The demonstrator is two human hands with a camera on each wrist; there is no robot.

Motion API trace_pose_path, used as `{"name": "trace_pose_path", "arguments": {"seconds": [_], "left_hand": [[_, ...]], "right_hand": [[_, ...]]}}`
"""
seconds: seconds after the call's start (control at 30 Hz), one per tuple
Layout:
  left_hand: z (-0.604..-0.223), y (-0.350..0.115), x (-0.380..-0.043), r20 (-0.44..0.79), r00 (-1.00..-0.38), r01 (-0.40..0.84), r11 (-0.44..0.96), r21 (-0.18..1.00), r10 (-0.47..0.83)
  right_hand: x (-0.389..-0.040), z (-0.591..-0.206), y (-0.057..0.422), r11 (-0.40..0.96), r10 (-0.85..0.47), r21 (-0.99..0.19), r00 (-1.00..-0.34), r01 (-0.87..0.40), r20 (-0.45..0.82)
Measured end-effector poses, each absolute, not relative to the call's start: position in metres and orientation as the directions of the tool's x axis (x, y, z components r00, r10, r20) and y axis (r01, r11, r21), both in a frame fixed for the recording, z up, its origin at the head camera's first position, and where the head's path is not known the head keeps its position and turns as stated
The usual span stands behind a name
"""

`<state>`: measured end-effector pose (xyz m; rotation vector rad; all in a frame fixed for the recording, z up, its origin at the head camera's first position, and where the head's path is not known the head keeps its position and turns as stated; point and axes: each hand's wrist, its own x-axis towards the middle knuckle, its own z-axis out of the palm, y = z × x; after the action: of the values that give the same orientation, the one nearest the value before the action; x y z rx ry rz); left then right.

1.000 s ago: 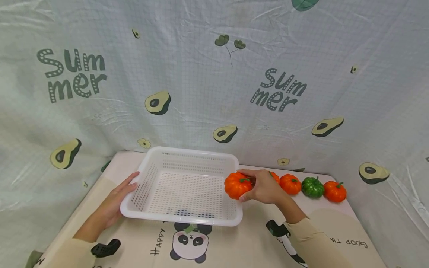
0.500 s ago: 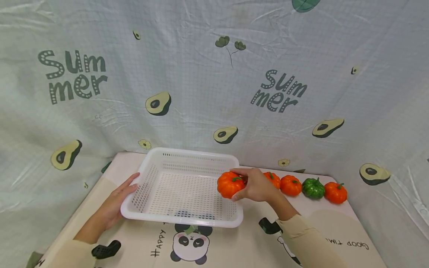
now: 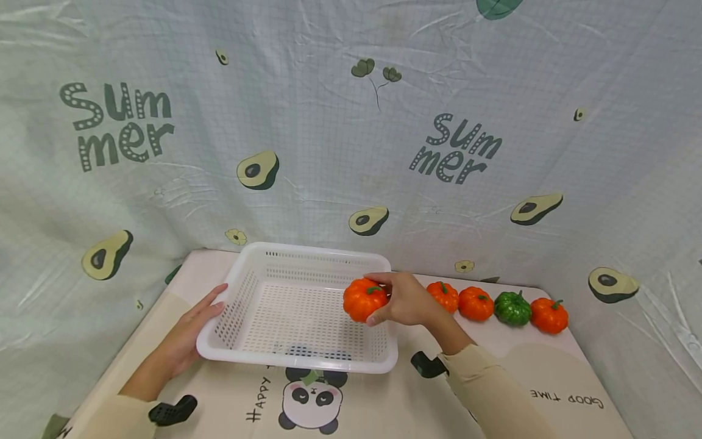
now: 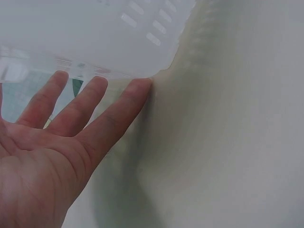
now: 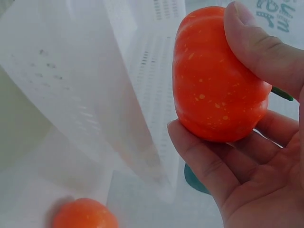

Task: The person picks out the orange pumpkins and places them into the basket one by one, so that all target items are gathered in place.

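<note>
My right hand [image 3: 404, 299] grips a small orange pumpkin [image 3: 362, 300] with a green stem, thumb on one side and fingers on the other. It holds the pumpkin over the right part of a white perforated plastic basket [image 3: 296, 367]. In the right wrist view the pumpkin [image 5: 218, 80] shows yellow specks. My left hand [image 3: 189, 334] touches the basket's left side. Seen from the left wrist, the fairly straight fingers of that hand [image 4: 71, 123] press their tips against the basket's wall [image 4: 95, 42].
Right of the basket, a row along the back edge holds two orange pumpkins [image 3: 443, 297] [image 3: 476, 303], a green pumpkin [image 3: 512, 308] and another orange one [image 3: 549, 315]. A printed sheet [image 3: 307, 110] hangs behind. The table cover [image 3: 384, 408] carries a panda print.
My right hand has carried the orange pumpkin leftward, from the basket's right rim to further over its inside. The left hand and the basket have stayed in place.
</note>
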<state>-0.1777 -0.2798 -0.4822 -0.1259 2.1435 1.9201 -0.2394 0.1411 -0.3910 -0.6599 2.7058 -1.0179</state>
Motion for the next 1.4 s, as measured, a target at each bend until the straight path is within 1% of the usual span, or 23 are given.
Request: {"name": "trace_pose_path", "arguments": {"seconds": [0.67,0.93,1.2,1.4], "left_hand": [[-0.485,-0.279,-0.178,-0.242,-0.964,-0.229,0.111,0.967,0.112],[-0.485,-0.279,-0.178,-0.246,-0.963,-0.234,0.108,0.966,0.113],[-0.482,-0.282,-0.178,-0.238,-0.966,-0.223,0.133,0.966,0.105],[-0.483,-0.281,-0.178,-0.252,-0.962,-0.238,0.125,0.963,0.108]], "right_hand": [[-0.249,-0.389,0.113,0.668,-0.485,-0.658,-0.874,-0.347,-0.031],[-0.253,-0.387,0.1,0.649,-0.515,-0.669,-0.857,-0.363,-0.034],[-0.256,-0.39,0.086,0.639,-0.517,-0.681,-0.856,-0.358,-0.035],[-0.257,-0.396,0.078,0.66,-0.511,-0.656,-0.859,-0.366,-0.033]]}}
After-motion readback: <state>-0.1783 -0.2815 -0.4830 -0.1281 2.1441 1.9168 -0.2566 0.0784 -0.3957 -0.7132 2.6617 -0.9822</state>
